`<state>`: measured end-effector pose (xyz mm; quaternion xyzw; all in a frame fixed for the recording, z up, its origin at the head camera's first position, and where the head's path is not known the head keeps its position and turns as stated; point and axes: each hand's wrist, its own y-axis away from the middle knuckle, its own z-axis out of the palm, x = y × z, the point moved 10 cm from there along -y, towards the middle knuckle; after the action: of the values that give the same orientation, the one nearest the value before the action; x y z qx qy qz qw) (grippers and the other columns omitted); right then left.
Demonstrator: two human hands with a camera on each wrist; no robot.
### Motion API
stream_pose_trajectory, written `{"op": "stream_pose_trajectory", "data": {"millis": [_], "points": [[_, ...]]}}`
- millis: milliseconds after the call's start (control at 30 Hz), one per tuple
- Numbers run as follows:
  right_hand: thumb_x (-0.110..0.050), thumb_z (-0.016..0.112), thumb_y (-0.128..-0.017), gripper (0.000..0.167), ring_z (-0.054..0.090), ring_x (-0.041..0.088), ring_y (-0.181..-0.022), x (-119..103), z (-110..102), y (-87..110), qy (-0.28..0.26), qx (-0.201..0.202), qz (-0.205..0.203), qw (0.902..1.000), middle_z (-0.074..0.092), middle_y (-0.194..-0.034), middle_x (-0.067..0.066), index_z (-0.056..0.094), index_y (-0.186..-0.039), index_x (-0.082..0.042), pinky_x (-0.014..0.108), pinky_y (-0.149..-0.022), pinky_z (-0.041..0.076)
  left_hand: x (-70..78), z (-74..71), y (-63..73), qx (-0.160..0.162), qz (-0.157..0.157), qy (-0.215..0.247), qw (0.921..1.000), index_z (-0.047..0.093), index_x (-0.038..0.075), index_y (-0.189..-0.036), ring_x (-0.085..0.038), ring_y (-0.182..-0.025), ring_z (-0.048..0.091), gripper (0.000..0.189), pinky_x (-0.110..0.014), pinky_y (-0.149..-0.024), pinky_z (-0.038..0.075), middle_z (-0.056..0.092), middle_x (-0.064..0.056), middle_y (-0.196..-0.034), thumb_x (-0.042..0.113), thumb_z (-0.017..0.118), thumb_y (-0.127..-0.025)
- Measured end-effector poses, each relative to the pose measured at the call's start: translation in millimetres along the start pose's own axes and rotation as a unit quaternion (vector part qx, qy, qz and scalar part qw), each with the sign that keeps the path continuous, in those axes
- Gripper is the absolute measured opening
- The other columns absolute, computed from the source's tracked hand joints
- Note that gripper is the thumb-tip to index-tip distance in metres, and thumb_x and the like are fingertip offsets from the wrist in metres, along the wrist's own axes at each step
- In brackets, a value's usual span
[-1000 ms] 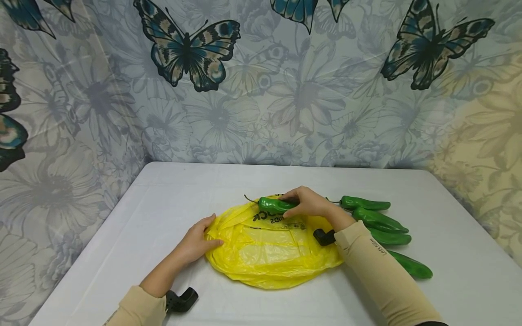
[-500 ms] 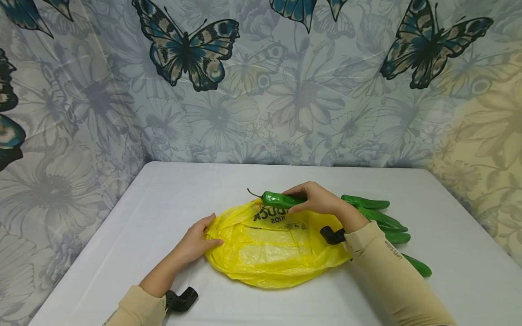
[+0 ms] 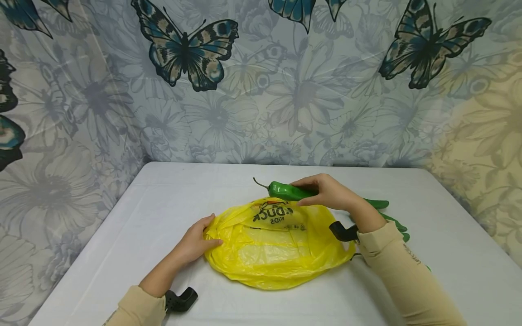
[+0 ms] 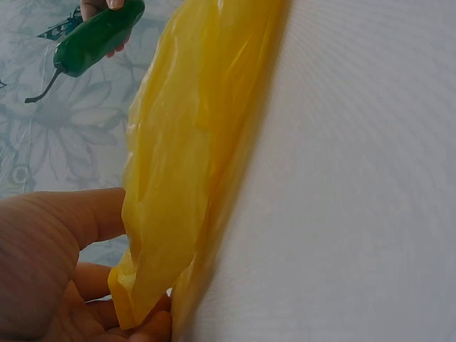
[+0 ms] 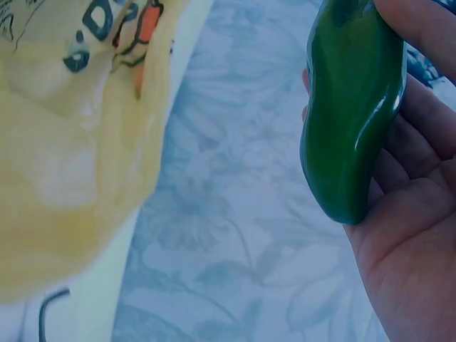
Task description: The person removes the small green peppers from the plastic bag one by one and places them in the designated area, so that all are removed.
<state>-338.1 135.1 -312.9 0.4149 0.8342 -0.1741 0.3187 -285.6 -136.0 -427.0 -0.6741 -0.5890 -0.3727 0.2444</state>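
Observation:
A yellow plastic bag (image 3: 265,256) with dark lettering lies on the white table. My left hand (image 3: 198,241) grips its left edge; in the left wrist view the thumb and fingers (image 4: 100,212) close around the bag's thin fold. My right hand (image 3: 330,192) holds a glossy green pepper (image 3: 283,191) over the bag's far edge, with its thin curved stem pointing left. In the right wrist view the pepper (image 5: 353,107) lies between the thumb and the curled fingers, its smooth tip toward the palm.
More green peppers (image 3: 394,221) lie on the table (image 3: 440,217) right of the bag, partly hidden behind my right forearm. Black wrist cameras (image 3: 181,299) stick out at both cuffs. A butterfly-patterned cloth (image 3: 303,104) hangs behind the table.
My right hand has lifted the pepper up and to the right, from over the bag's lettering to its far edge. The left hand stays on the bag.

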Motion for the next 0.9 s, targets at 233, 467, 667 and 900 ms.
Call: {"op": "stream_pose_trajectory", "data": {"millis": [233,467,667,900], "points": [[-0.022,0.074,-0.079,0.050,0.063,0.022,-0.104,8.5,-17.0,25.0,0.026,0.017,0.017,0.9994,0.061,-0.124,0.012,0.059,-0.125,-0.007,0.026,-0.083,0.054,1.0,0.5,-0.3,0.001,-0.003,-0.005,1.0000,0.028,-0.001,-0.145,-0.037,-0.140,0.024,0.075,-0.052,-0.113,0.023,0.029,-0.020,-0.150,0.016,0.068,-0.084],[-0.022,0.073,-0.080,0.050,0.065,0.021,-0.100,20.0,-27.4,51.9,0.055,0.022,0.023,0.9980,0.063,-0.121,0.015,0.060,-0.124,-0.004,0.024,-0.080,0.055,1.9,0.0,1.0,0.000,-0.005,-0.006,1.0000,0.028,-0.001,-0.145,-0.038,-0.140,0.023,0.075,-0.053,-0.113,0.023,0.029,-0.020,-0.150,0.017,0.068,-0.084],[-0.022,0.073,-0.079,0.049,0.063,0.005,-0.089,31.1,-32.1,73.7,0.057,0.026,0.032,0.9975,0.064,-0.117,0.017,0.060,-0.122,-0.001,0.021,-0.072,0.054,2.7,-0.4,2.1,-0.002,-0.003,-0.007,1.0000,0.027,-0.002,-0.145,-0.039,-0.140,0.023,0.076,-0.053,-0.113,0.022,0.028,-0.021,-0.150,0.017,0.068,-0.084],[-0.029,0.075,-0.077,0.052,0.061,0.000,-0.091,37.9,-38.8,97.8,0.080,0.049,0.042,0.9946,0.065,-0.116,0.016,0.062,-0.120,-0.003,0.019,-0.075,0.053,1.8,-0.9,2.3,-0.003,0.000,-0.007,1.0000,0.026,-0.002,-0.145,-0.038,-0.140,0.022,0.076,-0.053,-0.113,0.022,0.028,-0.021,-0.150,0.017,0.068,-0.084]]}}
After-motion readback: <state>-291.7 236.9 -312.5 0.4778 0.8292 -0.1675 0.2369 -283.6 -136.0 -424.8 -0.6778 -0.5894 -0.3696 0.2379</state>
